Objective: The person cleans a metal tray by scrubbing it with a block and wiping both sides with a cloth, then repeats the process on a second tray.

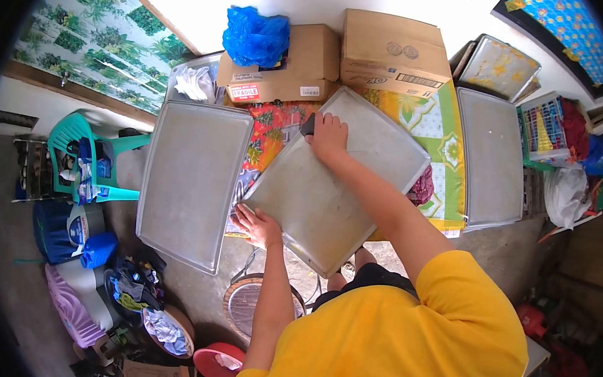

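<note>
A large grey metal tray [330, 184] lies turned at an angle on the covered table in front of me. My right hand [329, 137] is closed round a small dark block [308, 124] and presses it at the tray's upper left edge. Most of that block is hidden under the fingers. At the tray's left corner rests my left hand [259, 229], its fingers stretched out and spread along the rim.
Similar trays stand at the left [192, 180] and right [488, 157] of the table. Behind are two cardboard boxes [395, 50] and a blue plastic bag [255, 36]. A round stool [260, 309] is below, a teal chair [72, 131] further left. Patterned cloth [453, 151] covers the table.
</note>
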